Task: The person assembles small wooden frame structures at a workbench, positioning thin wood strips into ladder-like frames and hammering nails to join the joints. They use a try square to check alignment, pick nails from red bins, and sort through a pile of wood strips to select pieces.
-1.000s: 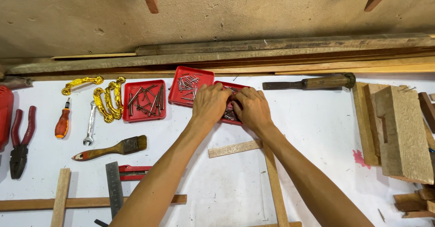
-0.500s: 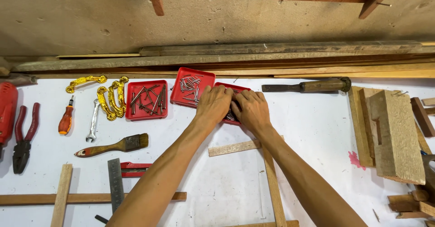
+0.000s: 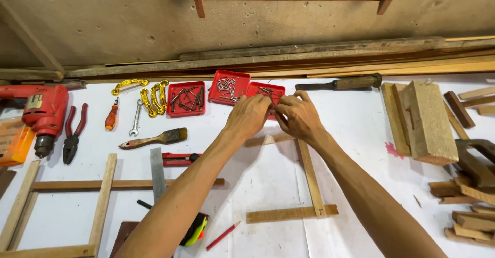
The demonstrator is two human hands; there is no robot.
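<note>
Nails [image 3: 266,92] in red tray [image 3: 276,88] pinched between both hands [image 3: 276,114].

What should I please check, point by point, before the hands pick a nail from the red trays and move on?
1. Both hands meet at the trays: ok. The left hand and right hand sit together over the rightmost red tray.
2. Nail held in the fingers: cannot tell; the fingertips hide it.
3. Trays stocked: ok. The middle tray and the left tray show nails and screws.
4. Wood pieces in place: ok. The upright slat meets the short crosspiece below the hands.
5. Striking tool within reach: cannot tell; only a wooden-handled tool lies nearby, its head unclear.
</note>
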